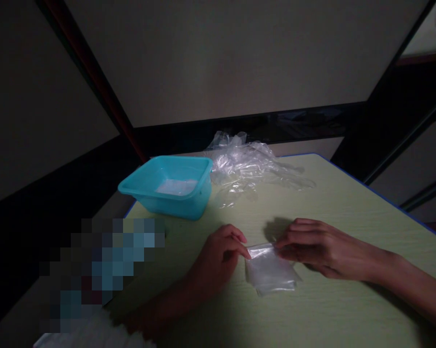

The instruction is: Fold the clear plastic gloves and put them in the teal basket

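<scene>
A clear plastic bag [272,275], folded into a small, roughly square shape, lies on the table in front of me. At its upper left corner is my left hand [220,253], fingers curled and one fingertip against the bag's edge. My right hand [314,246] pinches the upper right corner between thumb and fingers, and its palm is turned partly away from view. Several thin layers show at the bag's lower edge, slightly out of line with one another.
A turquoise plastic basin [189,205] stands at the table's far left, with flat whitish pieces [176,186] inside. Beside it lies a crumpled heap of clear plastic [243,159]. The pale table [348,212] has a blue edge and stands near a panelled wall. A blurred-out patch covers the lower left.
</scene>
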Tool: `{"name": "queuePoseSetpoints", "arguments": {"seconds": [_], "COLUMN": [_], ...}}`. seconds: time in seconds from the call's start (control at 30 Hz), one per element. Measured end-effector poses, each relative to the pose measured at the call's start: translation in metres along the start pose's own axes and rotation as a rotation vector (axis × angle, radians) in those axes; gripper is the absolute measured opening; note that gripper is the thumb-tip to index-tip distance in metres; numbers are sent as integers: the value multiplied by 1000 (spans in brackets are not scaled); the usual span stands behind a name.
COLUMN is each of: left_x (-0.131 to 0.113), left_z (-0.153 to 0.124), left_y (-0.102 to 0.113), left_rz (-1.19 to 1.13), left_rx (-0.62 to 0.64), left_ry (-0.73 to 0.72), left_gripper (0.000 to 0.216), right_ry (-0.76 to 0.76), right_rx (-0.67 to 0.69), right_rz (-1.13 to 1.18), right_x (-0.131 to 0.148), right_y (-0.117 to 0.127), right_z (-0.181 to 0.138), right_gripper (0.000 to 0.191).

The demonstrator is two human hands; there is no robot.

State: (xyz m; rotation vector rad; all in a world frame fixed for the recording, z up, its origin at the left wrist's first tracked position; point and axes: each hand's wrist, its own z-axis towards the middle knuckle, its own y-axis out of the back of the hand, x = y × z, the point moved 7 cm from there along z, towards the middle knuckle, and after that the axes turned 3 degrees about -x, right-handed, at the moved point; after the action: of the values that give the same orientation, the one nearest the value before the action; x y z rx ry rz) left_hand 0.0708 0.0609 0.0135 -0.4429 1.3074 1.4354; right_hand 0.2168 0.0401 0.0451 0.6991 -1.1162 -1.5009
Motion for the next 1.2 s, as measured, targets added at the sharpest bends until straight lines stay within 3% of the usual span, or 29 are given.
{"name": "queuePoseSetpoints", "arguments": {"seconds": [0.13,0.23,0.33,0.47,0.77,0.97,1.2], "left_x": [-12,-16,-9,3,1,0,0], "left_z": [-5,-9,-9,-7,2,1,1], "left_y": [-2,-3,1,4,0,-2,-1], "left_rz": [-41,4,86,139,180,189,196], "left_rx": [53,89,45,-1,2,38,38], "left_ry": [-95,-113,-24,101,58,31,36], "left_gripper": [21,29,37,29,22,21,21], "right_ry": [-23,-42,-37,-30,6,11,-1], "right_rx": [-18,-30,-62,-110,-3,61,71], "right_rz": [41,53,69,39,-96,-99,-85], "right_x": [-4,-6,-4,9,29,29,32], "right_y": [1,1,4,6,-11,-7,-7], "right_z": [-1,-2,-1,3,8,5,5], "right_gripper": [31,30,28,23,26,21,30]}}
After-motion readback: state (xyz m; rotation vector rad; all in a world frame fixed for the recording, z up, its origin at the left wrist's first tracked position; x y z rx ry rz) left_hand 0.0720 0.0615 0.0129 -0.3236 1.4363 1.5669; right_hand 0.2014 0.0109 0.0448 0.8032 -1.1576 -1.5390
